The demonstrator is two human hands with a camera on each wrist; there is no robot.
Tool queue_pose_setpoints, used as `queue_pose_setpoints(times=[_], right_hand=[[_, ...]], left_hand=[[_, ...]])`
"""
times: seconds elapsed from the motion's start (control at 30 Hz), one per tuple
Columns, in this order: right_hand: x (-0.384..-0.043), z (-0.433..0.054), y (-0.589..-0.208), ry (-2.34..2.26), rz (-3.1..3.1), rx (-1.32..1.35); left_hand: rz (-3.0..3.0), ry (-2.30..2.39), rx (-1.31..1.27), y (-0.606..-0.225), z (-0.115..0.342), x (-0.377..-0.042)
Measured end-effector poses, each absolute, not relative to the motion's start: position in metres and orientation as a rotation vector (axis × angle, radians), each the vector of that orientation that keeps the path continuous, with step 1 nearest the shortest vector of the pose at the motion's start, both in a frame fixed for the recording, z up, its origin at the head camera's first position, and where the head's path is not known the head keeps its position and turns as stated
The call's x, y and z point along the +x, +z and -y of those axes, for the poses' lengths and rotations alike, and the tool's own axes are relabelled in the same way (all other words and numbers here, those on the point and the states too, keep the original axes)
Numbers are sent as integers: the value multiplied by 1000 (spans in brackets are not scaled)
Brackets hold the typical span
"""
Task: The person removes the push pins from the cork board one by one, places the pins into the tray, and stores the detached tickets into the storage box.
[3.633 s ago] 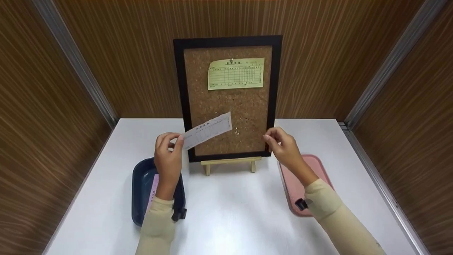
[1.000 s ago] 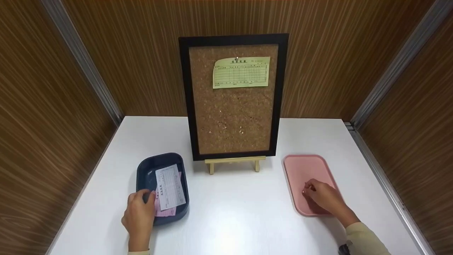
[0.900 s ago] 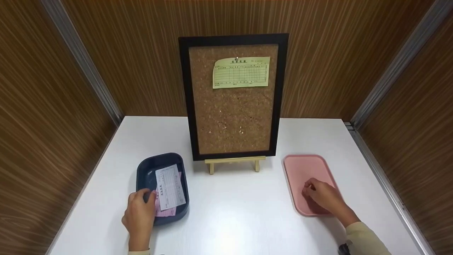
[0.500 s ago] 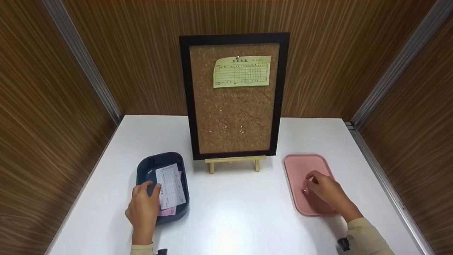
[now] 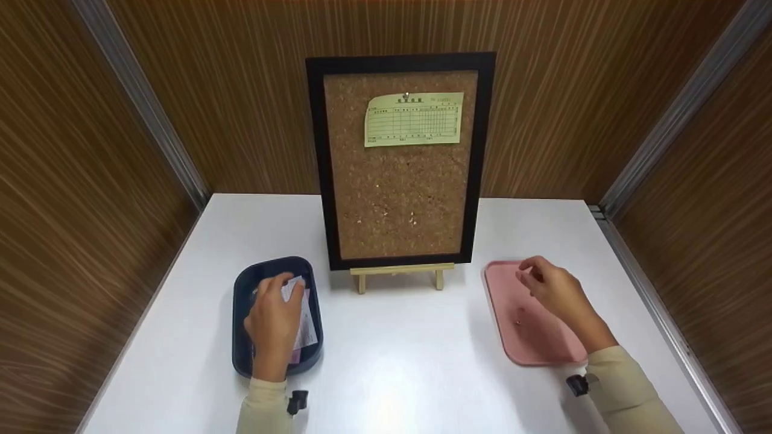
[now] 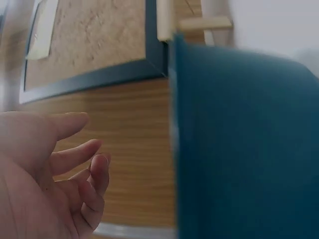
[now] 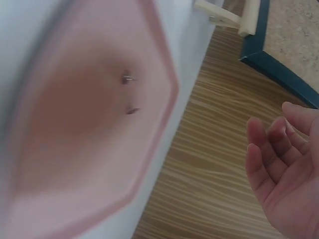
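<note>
My left hand [image 5: 274, 313] is above the dark blue tray [image 5: 241, 337], its fingers loosely bent with nothing between them in the left wrist view. Partly hidden behind it, a white printed slip [image 5: 307, 328] lies over a pink slip [image 5: 295, 356] in that tray. Over the far part of the pink tray [image 5: 503, 289], my right hand [image 5: 552, 289] hovers with relaxed fingers and no visible object in them. Two small metallic pins [image 7: 128, 78] lie on the pink tray. A yellow-green printed form [image 5: 414, 120] hangs on the corkboard [image 5: 398, 181], fixed by a pushpin [image 5: 406, 95].
The black-framed corkboard stands upright on a small wooden easel [image 5: 401, 269] at the back of the white table [image 5: 386, 349]. Small pale holes mark the lower cork. Wood-grain panels [image 5: 90, 241] enclose the table at the sides and back.
The white slip, earlier in my left hand before the board, now lies in the blue tray. Both hands have since lifted and moved forward, the right one off the pins on the pink tray.
</note>
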State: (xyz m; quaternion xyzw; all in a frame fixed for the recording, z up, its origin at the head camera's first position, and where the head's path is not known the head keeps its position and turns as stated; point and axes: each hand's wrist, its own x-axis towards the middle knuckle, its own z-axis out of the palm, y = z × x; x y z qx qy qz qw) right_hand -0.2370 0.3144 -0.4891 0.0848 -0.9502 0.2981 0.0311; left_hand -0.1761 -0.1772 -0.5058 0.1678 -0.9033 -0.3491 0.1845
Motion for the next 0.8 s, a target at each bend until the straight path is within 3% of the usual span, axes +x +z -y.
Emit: queue_pose_setpoints(times=[0.8], right_hand=[[-286, -252, -399, 772, 2628, 480]], left_hand=[[2275, -875, -69, -436, 105, -256]])
